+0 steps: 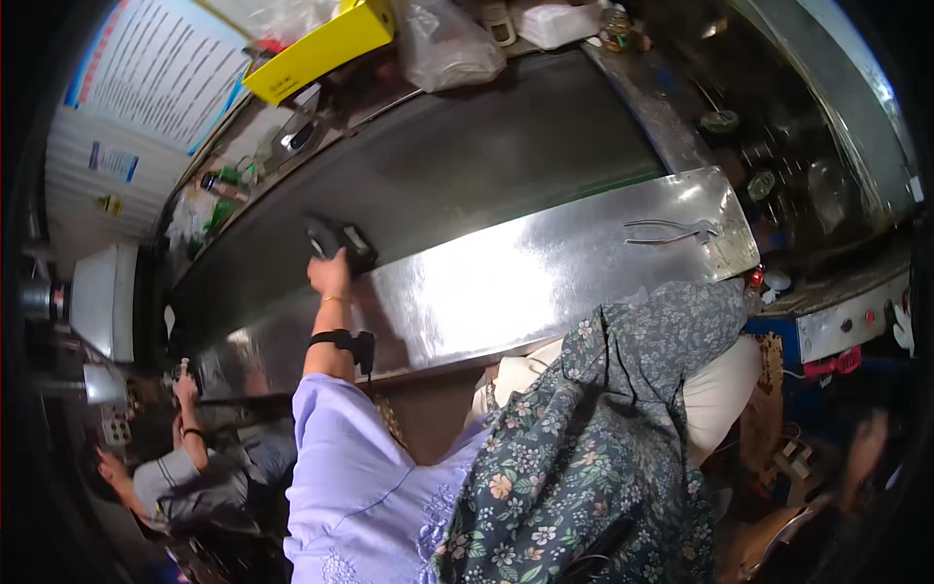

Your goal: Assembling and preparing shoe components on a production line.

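My left hand reaches forward over the steel table to its far edge. Its fingers are closed on the near end of a black shoe, which rests at the edge of the dark belt. The shoe's far end is blurred. A pair of pliers lies on the right part of the steel table, well away from that hand. Nowhere can I make out my right hand. Floral cloth covers my lap and hangs over my right side.
Beyond the belt are a yellow box, a clear plastic bag and a white container. At the lower left, another person extends an arm to the table. A blurred limb, whose owner is unclear, shows at the right.
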A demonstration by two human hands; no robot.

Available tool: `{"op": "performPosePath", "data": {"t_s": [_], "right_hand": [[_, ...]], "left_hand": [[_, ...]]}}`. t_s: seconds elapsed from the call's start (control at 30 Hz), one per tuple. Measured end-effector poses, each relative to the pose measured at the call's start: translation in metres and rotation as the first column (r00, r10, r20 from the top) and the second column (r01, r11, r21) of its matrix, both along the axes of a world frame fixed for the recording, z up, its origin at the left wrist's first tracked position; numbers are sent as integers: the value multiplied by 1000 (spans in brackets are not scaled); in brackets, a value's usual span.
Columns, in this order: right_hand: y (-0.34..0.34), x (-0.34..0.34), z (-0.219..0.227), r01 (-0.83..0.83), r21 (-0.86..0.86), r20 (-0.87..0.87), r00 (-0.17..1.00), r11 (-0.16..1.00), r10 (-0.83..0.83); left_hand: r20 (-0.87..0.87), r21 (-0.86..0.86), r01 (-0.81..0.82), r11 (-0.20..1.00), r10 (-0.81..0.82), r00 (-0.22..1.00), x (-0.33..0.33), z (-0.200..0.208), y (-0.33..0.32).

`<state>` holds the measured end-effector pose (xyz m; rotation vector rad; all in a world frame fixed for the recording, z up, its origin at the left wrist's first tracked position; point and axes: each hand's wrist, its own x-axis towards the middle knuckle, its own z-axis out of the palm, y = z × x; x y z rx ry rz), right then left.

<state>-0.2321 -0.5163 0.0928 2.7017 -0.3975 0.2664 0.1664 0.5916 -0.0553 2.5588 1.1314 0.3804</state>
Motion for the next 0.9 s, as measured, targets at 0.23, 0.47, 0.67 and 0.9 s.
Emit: {"op": "performPosePath", "data": {"t_s": [0.23,0.47,0.67,0.9], "right_hand": [[309,4,-249,281,901,-138,908,331,-396],[406,-32,-228,191,968,-61,807,162,-587],[381,26,-172,108,958,58,835,266,-547],[387,215,-11,-452,848,495,863,278,-105]], "left_hand": [[205,-277,688,670,-659,724,56,22,-38],[160,-14,845,534,-833,529,87,88,-176],[436,-472,817,330,-718,542,55,84,-274],[575,-818,446,-362,-530,623,-18,100,-356]]}}
